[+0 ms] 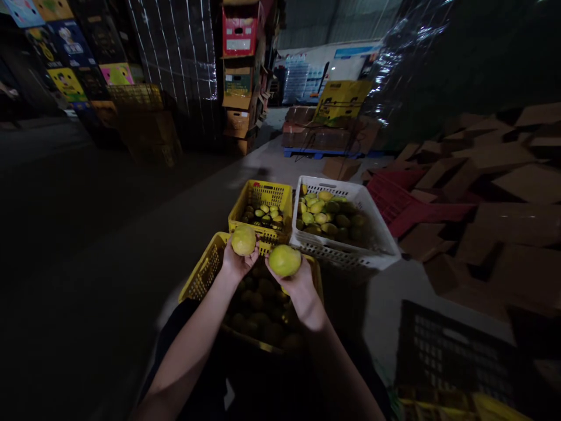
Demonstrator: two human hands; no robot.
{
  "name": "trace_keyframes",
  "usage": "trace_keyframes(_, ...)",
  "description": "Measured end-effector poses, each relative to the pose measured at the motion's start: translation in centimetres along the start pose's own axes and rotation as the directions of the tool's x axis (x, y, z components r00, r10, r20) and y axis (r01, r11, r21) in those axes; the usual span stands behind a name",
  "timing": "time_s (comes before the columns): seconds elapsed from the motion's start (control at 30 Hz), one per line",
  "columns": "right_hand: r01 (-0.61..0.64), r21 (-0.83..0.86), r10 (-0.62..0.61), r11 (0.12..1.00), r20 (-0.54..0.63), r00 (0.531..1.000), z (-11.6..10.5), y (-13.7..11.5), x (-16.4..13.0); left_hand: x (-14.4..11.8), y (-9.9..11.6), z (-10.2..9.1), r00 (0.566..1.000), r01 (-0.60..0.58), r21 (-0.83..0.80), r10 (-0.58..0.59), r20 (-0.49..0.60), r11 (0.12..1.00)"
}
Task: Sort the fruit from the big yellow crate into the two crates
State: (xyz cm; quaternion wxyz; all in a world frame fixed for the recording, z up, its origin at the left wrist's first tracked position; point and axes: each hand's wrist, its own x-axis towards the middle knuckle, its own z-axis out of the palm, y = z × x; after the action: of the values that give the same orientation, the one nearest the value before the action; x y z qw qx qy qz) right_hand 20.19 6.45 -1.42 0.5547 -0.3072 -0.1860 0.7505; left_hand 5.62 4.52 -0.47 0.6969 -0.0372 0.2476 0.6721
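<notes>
Left hand grips one fruit, right hand a second fruit, above the near crate. A far crate and white crate stand just beyond; cartons heap at right. Arms and shadow partly hide the near crate's contents.

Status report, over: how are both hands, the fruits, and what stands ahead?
Left hand holding one yellow fruit. Right hand holding a second fruit. Near yellow crate below both hands. Far yellow crate and white crate standing ahead.
</notes>
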Motion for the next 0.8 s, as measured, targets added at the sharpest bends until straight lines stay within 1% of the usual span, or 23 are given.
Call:
trace_keyframes(0.07, -0.093, 0.086, 0.099, 0.992, -0.071, 0.993, 0.5, -0.2, -0.2, 0.0, 0.0, 0.2, 0.998, -0.038, -0.010, 0.038, -0.053, 0.999)
trace_keyframes(0.13, -0.120, 0.141, 0.137, 0.983, -0.112, 0.984, 1.1, -0.5, -0.4, 0.0, 0.1, 0.5, 0.992, -0.070, 0.002, 0.070, -0.103, 0.998)
trace_keyframes(0.23, -0.120, 0.173, 0.140, 0.978, -0.107, 0.984, 1.7, -1.0, -0.5, 0.0, 0.3, 0.7, 0.989, -0.080, 0.011, 0.081, -0.121, 0.997)
trace_keyframes(0.3, -0.136, 0.188, 0.152, 0.973, -0.072, 0.986, 1.7, -1.1, -0.4, 0.1, 0.2, 0.8, 0.990, -0.076, 0.011, 0.077, -0.122, 0.997)
trace_keyframes(0.37, -0.143, 0.186, 0.153, 0.972, -0.040, 0.987, 1.4, -1.0, -0.3, 0.2, 0.1, 0.7, 0.989, -0.070, 0.015, 0.071, -0.129, 0.997)
trace_keyframes(0.5, -0.125, 0.194, 0.139, 0.973, -0.061, 0.988, 0.5, -0.3, 0.1, 0.5, -0.3, 0.6, 0.990, -0.061, 0.020, 0.063, -0.126, 0.998)
trace_keyframes(0.63, -0.055, 0.209, 0.065, 0.976, -0.040, 0.997, -0.2, 0.3, 0.5, 0.6, -0.6, 0.6, 0.992, -0.057, 0.021, 0.059, -0.114, 0.998)
trace_keyframes(0.67, -0.053, 0.202, 0.064, 0.978, -0.048, 0.997, -0.2, 0.3, 0.5, 0.7, -0.6, 0.6, 0.992, -0.058, 0.019, 0.060, -0.115, 0.998)
trace_keyframes(0.8, -0.146, 0.200, 0.174, 0.969, -0.130, 0.976, 0.4, -0.1, 0.6, 0.9, -0.5, 0.3, 0.989, -0.052, 0.034, 0.056, -0.138, 0.998)
